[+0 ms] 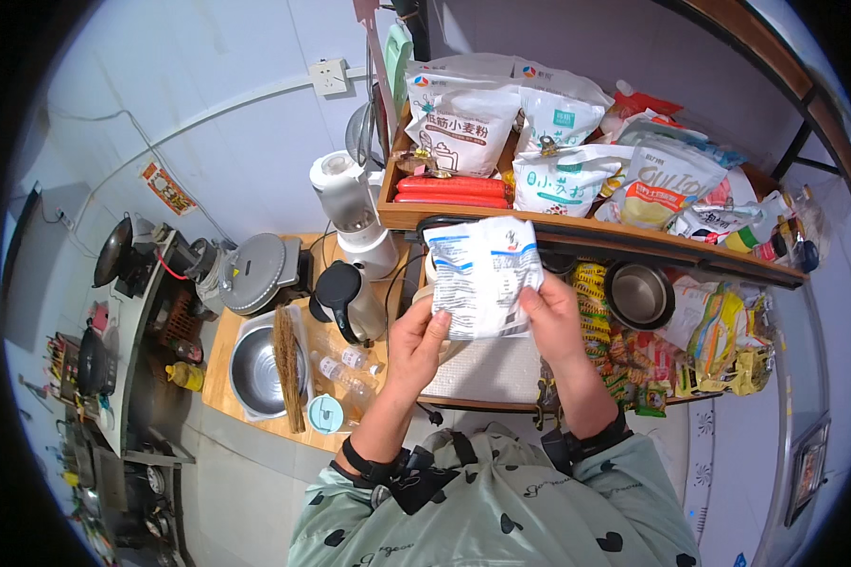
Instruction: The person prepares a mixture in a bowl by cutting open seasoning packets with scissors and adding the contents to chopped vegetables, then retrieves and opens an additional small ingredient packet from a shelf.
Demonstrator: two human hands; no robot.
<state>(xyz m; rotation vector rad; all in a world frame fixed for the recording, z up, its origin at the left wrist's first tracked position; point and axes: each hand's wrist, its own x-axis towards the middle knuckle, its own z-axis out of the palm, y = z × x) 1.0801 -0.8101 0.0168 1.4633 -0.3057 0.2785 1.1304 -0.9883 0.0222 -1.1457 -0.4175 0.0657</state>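
Observation:
A white plastic food packet (pixel 484 283) with blue stripes and small print is stretched between my two hands, above the front of a shelf unit. My left hand (pixel 420 341) pinches its lower left corner, thumb on top. On the right edge, my right hand (pixel 554 312) grips it the same way. Just beyond the packet runs a wooden shelf tray (pixel 461 215) with bags in it: a flour bag (pixel 461 135), a white bag with teal print (pixel 560 181) and red wrapped sticks (pixel 452 191). Below the packet lies a white textured surface (pixel 482 372).
To the left, a wooden table (pixel 220 375) bears an electric kettle (pixel 346 301), a blender (pixel 354 220), a metal bowl (pixel 264 365), a straw whisk (pixel 288 368) and plastic bottles (pixel 344 372). Rightward are a steel pot (pixel 639 295) and snack packets (pixel 716 326). A metal rack (pixel 124 368) stands far left.

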